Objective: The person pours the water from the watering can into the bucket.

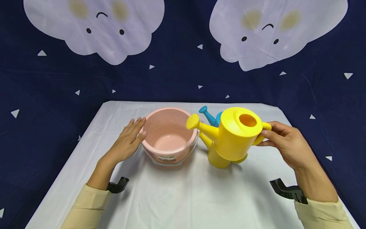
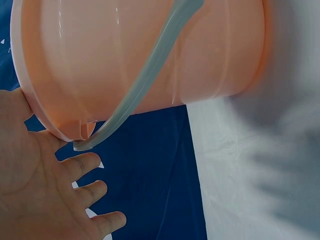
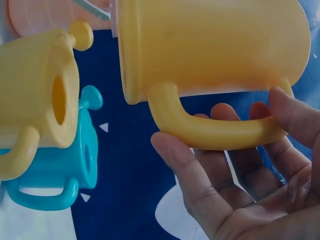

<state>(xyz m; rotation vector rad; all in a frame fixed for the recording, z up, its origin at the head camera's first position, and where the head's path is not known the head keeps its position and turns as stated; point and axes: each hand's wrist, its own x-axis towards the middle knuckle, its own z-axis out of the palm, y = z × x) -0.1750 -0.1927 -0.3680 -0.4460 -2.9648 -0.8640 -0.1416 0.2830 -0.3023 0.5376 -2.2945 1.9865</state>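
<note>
My right hand [image 1: 288, 143] grips a large yellow watering can [image 1: 235, 144] by its handle and holds it above the table, spout pointing left. In the right wrist view, the fingers and thumb curl about the yellow handle [image 3: 220, 134]. Behind and below it stands a second yellow watering can [image 1: 218, 160], partly hidden. A blue watering can [image 1: 211, 119] sits farther back, mostly covered. With fingers extended, my left hand [image 1: 127, 141] touches the left rim of a pink bucket [image 1: 183, 155]. The left wrist view shows that palm beside the rim and the grey bucket handle [image 2: 145, 80].
The table [image 1: 174, 197] has a white cloth over it. A dark blue backdrop [image 1: 183, 79] with clouds and small white triangles hangs behind. The bucket stands left of the cans, its mouth tilted toward the head camera's view.
</note>
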